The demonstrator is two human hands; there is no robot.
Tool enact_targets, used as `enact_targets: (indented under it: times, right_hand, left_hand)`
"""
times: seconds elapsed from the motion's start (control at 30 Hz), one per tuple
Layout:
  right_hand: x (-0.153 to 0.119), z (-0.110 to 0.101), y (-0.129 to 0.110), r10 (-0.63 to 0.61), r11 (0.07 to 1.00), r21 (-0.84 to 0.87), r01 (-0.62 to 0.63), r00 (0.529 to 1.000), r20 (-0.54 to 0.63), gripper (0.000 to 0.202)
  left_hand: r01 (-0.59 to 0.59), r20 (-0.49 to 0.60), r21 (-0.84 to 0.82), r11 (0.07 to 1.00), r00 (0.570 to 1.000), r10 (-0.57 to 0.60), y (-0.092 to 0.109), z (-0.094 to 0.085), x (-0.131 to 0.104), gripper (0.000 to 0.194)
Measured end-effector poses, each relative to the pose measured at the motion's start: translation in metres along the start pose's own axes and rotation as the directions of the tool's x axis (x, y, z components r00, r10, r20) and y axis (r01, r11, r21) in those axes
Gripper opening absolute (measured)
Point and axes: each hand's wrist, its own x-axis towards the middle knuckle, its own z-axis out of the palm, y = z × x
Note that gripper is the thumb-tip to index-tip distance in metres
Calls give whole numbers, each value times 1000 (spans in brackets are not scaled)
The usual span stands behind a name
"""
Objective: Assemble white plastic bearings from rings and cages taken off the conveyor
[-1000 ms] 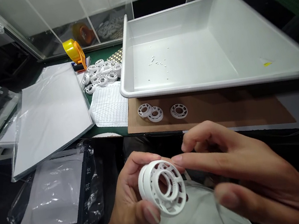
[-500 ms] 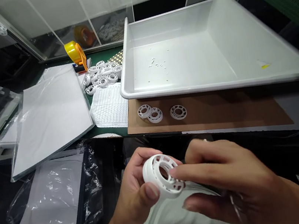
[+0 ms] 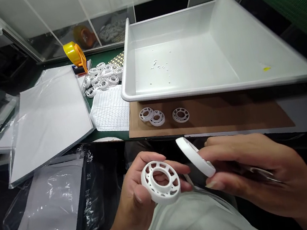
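Note:
In the head view, my left hand (image 3: 134,198) grips a white slotted plastic ring (image 3: 165,195) by its rim, its windowed face turned up. Between the thumb and fingers of my right hand (image 3: 260,176) is a second white plastic ring (image 3: 196,158), tilted nearly edge-on. The two rings are apart, side by side above my lap. A thin shiny metal tool (image 3: 262,173) is tucked in my right palm; most of it is hidden by the fingers. Past my hands, three similar rings lie on the brown board, a single one (image 3: 181,115) and an overlapping pair (image 3: 156,118).
A large white tray (image 3: 185,94) holding small white scraps stands on the brown board (image 3: 228,115). Leftward are a pile of white rings (image 3: 103,76), a gridded sheet (image 3: 111,110), a yellow tape roll (image 3: 73,54) on an orange dispenser and bagged white sheets (image 3: 46,111).
The stacked white piece in my left hand has come apart into two rings. My right hand has moved away to the right, holding one; the other stays in my left hand.

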Motion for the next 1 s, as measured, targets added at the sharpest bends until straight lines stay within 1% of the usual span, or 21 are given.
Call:
enact_targets:
  times: [0.2, 0.27, 0.37, 0.47, 0.6, 0.67, 0.77, 0.83, 0.9, 0.97, 1.0]
  right_hand:
    - [-1, 1, 1, -2, 1000, -13, 2, 1000, 22, 25]
    - [0, 1, 1, -13, 1000, -1, 13, 1000, 17, 26]
    - [3, 1, -1, -10, 1000, 7, 10, 1000, 21, 27]
    - [5, 0, -2, -16, 1000, 17, 16, 999, 33, 27]
    - [5, 0, -3, -43, 999, 27, 42, 998, 38, 24]
    - [4, 2, -4, -72, 997, 21, 71, 996, 61, 24]
    - [4, 9, -4, -135, 989, -40, 143, 978, 161, 33]
    - [3, 16, -2, -169, 975, -110, 195, 963, 209, 43]
    - [-1, 21, 4, -173, 967, -148, 206, 962, 210, 46]
    - [-7, 23, 11, -160, 974, -133, 184, 971, 179, 38]
    - [-11, 23, 15, -143, 981, -104, 163, 974, 173, 31]
  left_hand:
    - [2, 164, 40, 999, 986, -9, 2, -11, 2, 61]
    - [9, 180, 53, 999, 983, -19, 3, -12, 2, 61]
    - [24, 177, 73, 997, 984, -37, 4, -11, 1, 61]
    - [30, 162, 73, 997, 986, -41, 3, -11, 1, 62]
    - [68, 148, 45, 997, 986, -73, 3, -9, 2, 64]
    - [73, 111, 25, 997, 991, -75, 2, -7, 2, 66]
    - [48, 56, 19, 999, 997, -49, -4, -3, 0, 59]
    - [29, 54, 75, 997, 998, -34, -10, -1, -2, 52]
    - [19, 9, 168, 986, 1000, -21, -15, -2, -3, 54]
    - [20, -55, 263, 965, 998, -5, -19, -4, -3, 59]
    - [20, -52, 312, 950, 999, -4, -20, -6, -3, 60]
